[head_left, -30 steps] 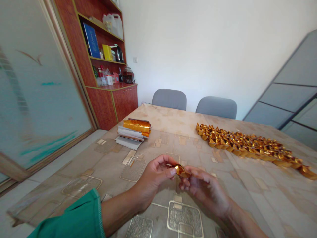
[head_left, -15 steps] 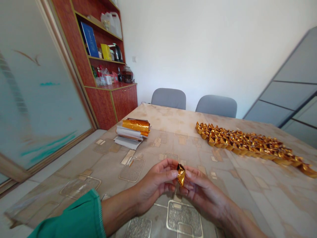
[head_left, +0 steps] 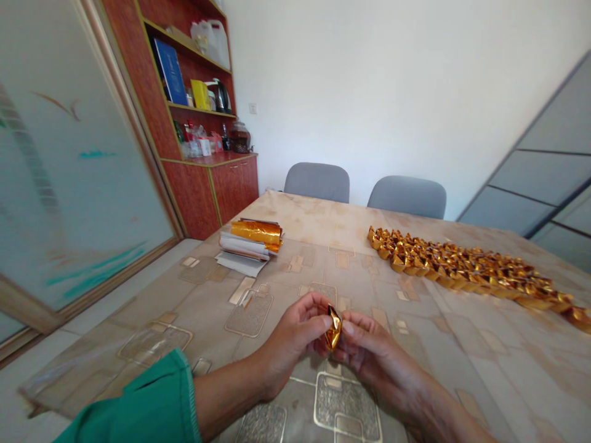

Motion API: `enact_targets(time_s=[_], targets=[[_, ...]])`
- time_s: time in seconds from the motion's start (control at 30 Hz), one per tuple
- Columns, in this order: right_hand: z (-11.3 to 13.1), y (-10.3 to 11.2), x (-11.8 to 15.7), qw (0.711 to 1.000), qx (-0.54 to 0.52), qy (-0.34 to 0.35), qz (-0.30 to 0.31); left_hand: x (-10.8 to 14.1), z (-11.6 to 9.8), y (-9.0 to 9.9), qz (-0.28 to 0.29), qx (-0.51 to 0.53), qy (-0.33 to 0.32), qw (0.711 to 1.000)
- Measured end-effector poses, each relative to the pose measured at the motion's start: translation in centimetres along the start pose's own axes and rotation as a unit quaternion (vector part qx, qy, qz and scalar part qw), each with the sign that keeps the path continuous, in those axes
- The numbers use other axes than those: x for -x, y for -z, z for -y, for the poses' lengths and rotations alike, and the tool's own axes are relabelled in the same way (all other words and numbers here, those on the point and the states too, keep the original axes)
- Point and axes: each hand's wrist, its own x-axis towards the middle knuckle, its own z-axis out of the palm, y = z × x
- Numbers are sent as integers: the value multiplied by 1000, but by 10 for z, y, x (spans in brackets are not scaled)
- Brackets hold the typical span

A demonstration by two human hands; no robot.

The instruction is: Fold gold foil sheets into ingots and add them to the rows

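Note:
Between my two hands, above the near part of the table, is a small folded gold foil paper ingot (head_left: 333, 329). My left hand (head_left: 302, 329) pinches its left side, thumb in front. From the other side my right hand (head_left: 367, 338) grips it with thumb and fingers. The ingot stands upright, pointed at both ends, with a dark hollow along its upper left. To the left on the table lies a stack of gold and white foil paper sheets (head_left: 255, 232). Rows of finished gold paper ingots (head_left: 455, 261) sit close together on the right.
A patterned cover lies over the table (head_left: 295, 280). Two grey chairs (head_left: 317, 180) stand at its far edge. A red-brown cabinet (head_left: 210, 191) with bottles and a kettle is at the back left, beside a frosted sliding door (head_left: 78, 154).
Both hands still hold the ingot, which has turned slightly between my fingers. My right fingers have closed in on its side. The whole view has shifted a little.

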Motion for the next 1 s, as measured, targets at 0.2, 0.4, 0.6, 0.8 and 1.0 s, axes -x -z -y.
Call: enact_targets(time_s=[0.2, 0.4, 0.6, 0.8, 1.0], targets=[[-1, -2, -2, 1000, 1, 9, 24, -3, 2, -3, -29, -54, -26, 998], [1, -3, -1, 999, -4, 5, 38, -2, 0, -4, -18, -49, -25, 998], [2, -4, -2, 998, 16, -4, 55, 0, 2, -3, -27, -58, -23, 998], [1, -3, -1, 996, 40, 6, 73, -1, 6, -1, -20, -42, -9, 999], [0, 0, -2, 997, 37, 10, 74, 0, 6, -2, -12, -33, -15, 999]])
